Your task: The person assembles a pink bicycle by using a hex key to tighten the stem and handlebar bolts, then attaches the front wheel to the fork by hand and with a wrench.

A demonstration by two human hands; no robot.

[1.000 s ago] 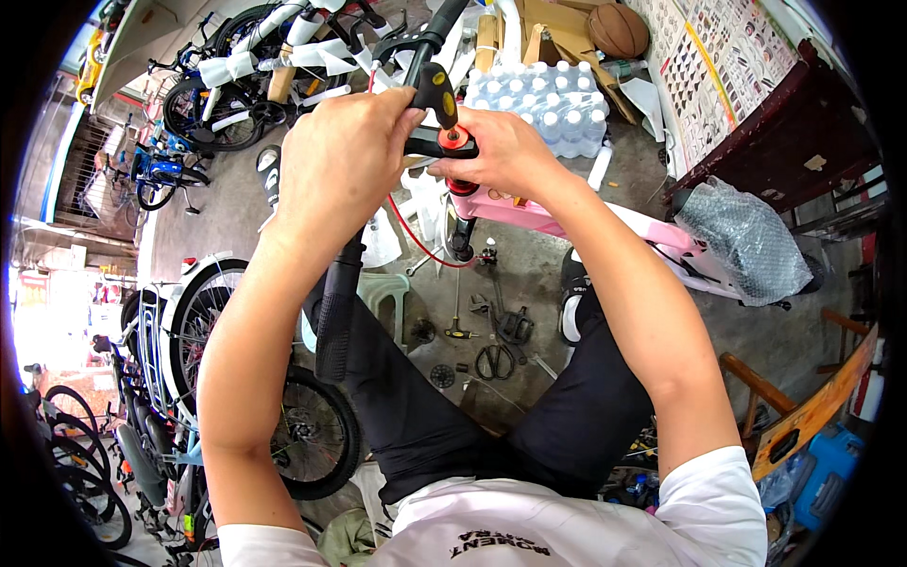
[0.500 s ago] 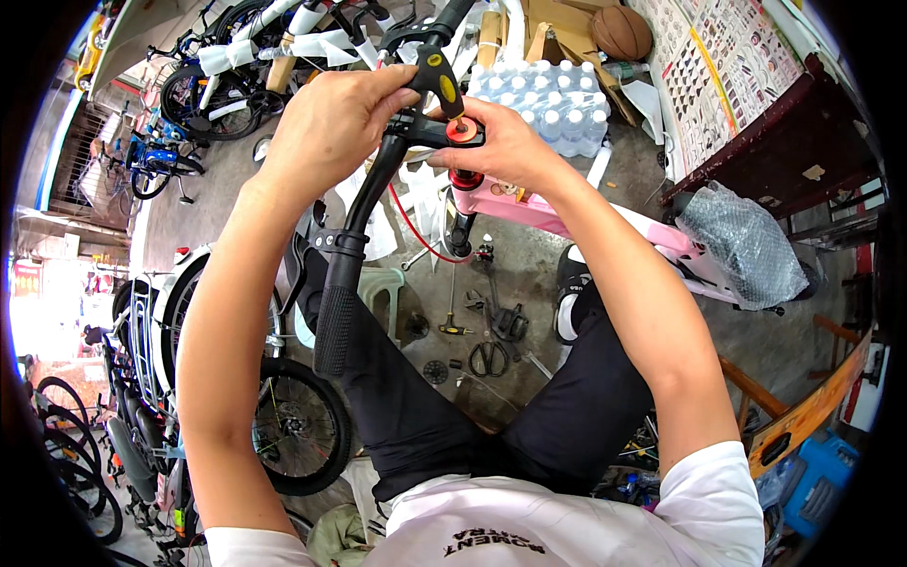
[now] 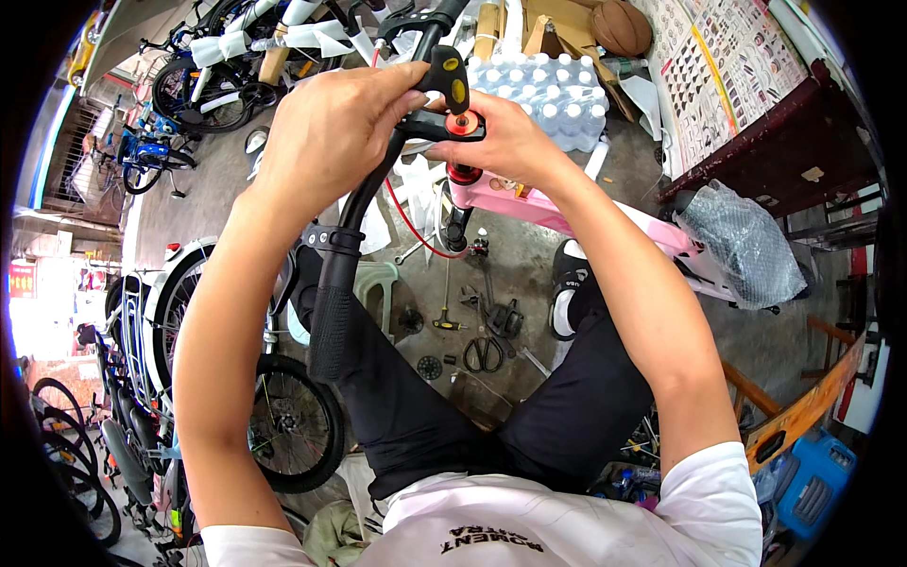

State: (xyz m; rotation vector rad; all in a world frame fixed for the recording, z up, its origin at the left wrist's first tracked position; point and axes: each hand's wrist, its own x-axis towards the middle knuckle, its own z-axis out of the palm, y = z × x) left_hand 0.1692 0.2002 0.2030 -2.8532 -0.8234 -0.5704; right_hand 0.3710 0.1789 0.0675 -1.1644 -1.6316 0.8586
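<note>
My left hand (image 3: 331,123) pinches one side of a black-and-yellow T-handle hex key (image 3: 452,79), its fingers closed. The key stands over the red top cap (image 3: 462,124) of a black bicycle stem (image 3: 430,126); its tip is mostly hidden behind the handle. Around the far end of the stem wraps my right hand (image 3: 510,140), thumb on the near side and fingers beyond. A black handlebar (image 3: 367,194) runs through the stem toward me, ending in a ribbed grip (image 3: 331,317). Below the stem, the pink bicycle frame (image 3: 529,205) stretches off to the right.
Scissors (image 3: 484,355), another T-handle tool (image 3: 448,323) and a black pedal (image 3: 505,319) lie on the floor between my legs. Packed water bottles (image 3: 557,99) stand ahead. Bubble wrap (image 3: 742,246) covers the frame's rear. Bicycles crowd the left, including a wheel (image 3: 295,423).
The hex key's handle has turned a little above the top cap, and my left fingers have shifted with it. My right hand keeps its place on the stem.
</note>
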